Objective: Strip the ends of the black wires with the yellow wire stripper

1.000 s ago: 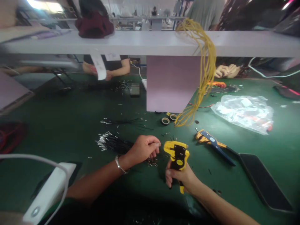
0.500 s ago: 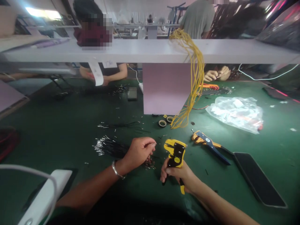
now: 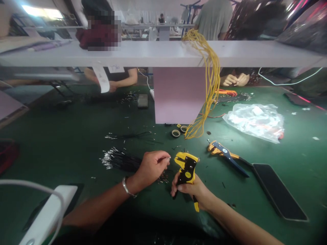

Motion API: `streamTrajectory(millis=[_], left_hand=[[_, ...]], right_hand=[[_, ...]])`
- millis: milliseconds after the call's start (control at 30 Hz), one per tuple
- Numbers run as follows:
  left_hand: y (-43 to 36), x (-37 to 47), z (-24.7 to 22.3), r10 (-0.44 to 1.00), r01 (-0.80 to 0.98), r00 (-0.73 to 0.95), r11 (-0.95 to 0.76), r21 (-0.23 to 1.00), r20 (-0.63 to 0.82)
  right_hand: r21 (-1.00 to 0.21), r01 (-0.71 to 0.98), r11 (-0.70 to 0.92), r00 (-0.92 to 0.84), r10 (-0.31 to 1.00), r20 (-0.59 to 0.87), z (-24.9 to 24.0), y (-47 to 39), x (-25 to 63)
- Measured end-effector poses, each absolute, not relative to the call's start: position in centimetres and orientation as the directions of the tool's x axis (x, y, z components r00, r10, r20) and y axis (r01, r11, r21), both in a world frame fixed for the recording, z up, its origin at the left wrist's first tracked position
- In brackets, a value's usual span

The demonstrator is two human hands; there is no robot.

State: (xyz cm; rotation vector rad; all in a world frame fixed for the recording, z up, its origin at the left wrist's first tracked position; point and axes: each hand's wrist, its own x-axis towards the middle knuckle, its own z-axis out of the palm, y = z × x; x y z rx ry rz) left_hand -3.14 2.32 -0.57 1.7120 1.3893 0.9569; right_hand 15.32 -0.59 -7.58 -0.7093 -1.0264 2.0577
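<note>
My left hand, with a silver bangle at the wrist, is closed in a pinch. A thin wire seems to be between thumb and forefinger; only a small tip shows. My right hand is wrapped round the handles of a yellow and black wire stripper, whose jaws point left, a little apart from the left fingertips. Beneath and behind the left hand lies a bundle of black wires with shiny metal ends at its left.
A second wire stripper and a black tray-like object lie to the right. Tape rolls, hanging yellow wires and a clear plastic bag are farther back. A raised shelf crosses above; co-workers' hands show beyond.
The wire stripper in my right hand has moved left, closer to my left fingertips. My left hand has stayed nearly still. The whole view has shifted slightly.
</note>
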Motion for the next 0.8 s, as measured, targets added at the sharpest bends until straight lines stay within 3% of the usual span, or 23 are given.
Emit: streamTrajectory(millis=[300,567,800], left_hand=[[1.7,-2.6,-0.3,0.982,0.282,0.177,0.014,0.959,-0.066],[0.6,-1.7,0.1,0.946,0.252,0.322,-0.05,0.966,-0.035],[0.6,-1.5,0.1,0.935,0.318,0.352,-0.168,0.933,0.049]], right_hand=[[-0.827,-0.41,-0.384,-0.441,0.877,-0.189,-4.9,-0.2,15.5],[-0.813,-0.463,-0.352,-0.396,0.903,-0.165,-3.9,-0.1,15.8],[-0.835,-0.427,-0.347,-0.386,0.905,-0.179,-4.3,-0.2,15.5]])
